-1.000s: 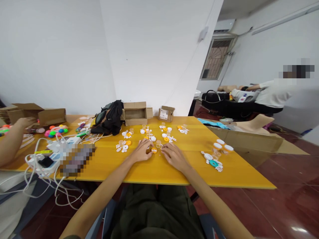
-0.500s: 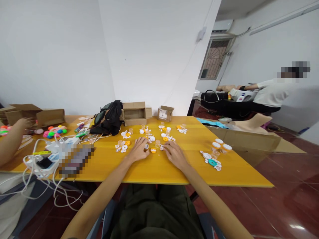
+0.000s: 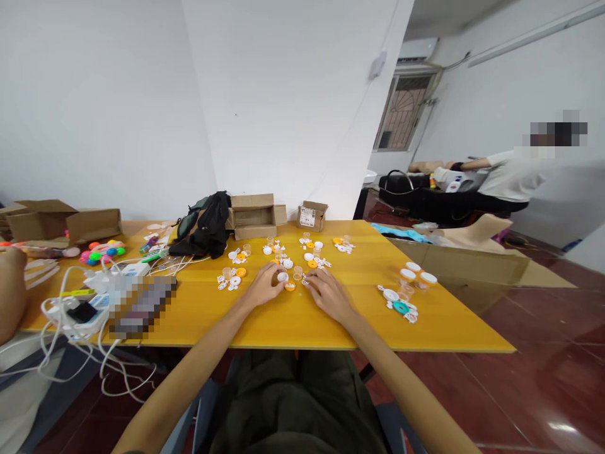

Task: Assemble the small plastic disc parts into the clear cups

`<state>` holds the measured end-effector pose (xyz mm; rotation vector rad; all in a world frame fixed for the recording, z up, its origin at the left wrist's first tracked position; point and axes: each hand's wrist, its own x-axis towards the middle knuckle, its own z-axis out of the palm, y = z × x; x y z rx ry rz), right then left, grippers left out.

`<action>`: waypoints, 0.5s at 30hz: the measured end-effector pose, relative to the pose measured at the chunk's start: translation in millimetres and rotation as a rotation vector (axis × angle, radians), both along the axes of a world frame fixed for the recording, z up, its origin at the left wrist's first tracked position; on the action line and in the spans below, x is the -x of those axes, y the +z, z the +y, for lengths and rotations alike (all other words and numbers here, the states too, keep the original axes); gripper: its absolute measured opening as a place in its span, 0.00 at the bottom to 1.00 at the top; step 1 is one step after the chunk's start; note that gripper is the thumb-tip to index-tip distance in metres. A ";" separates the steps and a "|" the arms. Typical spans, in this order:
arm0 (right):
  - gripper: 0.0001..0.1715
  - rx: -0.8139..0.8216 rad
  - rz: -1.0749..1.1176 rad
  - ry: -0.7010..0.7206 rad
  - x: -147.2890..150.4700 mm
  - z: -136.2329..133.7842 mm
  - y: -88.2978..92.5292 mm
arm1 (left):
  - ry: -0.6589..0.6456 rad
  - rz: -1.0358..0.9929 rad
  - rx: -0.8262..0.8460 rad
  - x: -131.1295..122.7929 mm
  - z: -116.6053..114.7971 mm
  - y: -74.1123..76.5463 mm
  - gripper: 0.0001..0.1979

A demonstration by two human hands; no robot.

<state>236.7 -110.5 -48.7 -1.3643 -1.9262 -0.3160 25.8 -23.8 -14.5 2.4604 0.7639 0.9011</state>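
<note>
My left hand (image 3: 265, 285) has its thumb and fingers curled round a small white round plastic part (image 3: 282, 277), just above the table. Right below it, beside my left thumb, lies an orange disc (image 3: 290, 286) with white on top. My right hand (image 3: 329, 291) is closed at the fingertips on a small white perforated plastic piece (image 3: 305, 279). Between both hands stands a clear plastic cup (image 3: 297, 272). Beyond them are several small groups of white and orange parts with clear cups, one group (image 3: 313, 263) just past my right fingers.
White-and-orange lidded cups (image 3: 428, 280) and a teal disc (image 3: 401, 307) sit on the right. To the left are a power strip with cables (image 3: 85, 315) and a blurred-out dark object (image 3: 144, 308). A backpack (image 3: 208, 224) and cardboard boxes (image 3: 255, 230) line the back. A co-worker's arm (image 3: 10, 293) shows far left.
The white round part in my left hand has turned and shows its pale face more. My right hand has barely moved. At far left, the co-worker's arm has drawn back from the box.
</note>
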 end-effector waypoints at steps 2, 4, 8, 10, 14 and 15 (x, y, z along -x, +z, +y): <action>0.13 0.010 -0.001 0.006 0.7 -0.2 1.2 | -0.046 -0.023 0.009 -2.3 -1.4 -0.5 0.08; 0.13 0.022 0.002 0.013 1.1 -0.6 2.5 | -0.069 -0.035 0.014 -3.4 -2.0 -0.7 0.08; 0.12 0.046 0.008 0.049 1.8 -3.9 6.4 | -0.038 -0.053 0.023 -3.4 -0.8 0.0 0.07; 0.11 0.057 -0.006 0.085 2.9 -7.2 9.3 | -0.005 -0.050 0.018 -2.9 -0.1 0.5 0.07; 0.12 0.068 -0.087 0.156 6.1 -13.8 15.1 | 0.062 -0.007 -0.011 -1.6 -0.1 1.1 0.06; 0.13 0.065 -0.111 0.169 6.9 -14.7 16.1 | 0.072 0.014 -0.021 -1.3 -0.2 1.1 0.06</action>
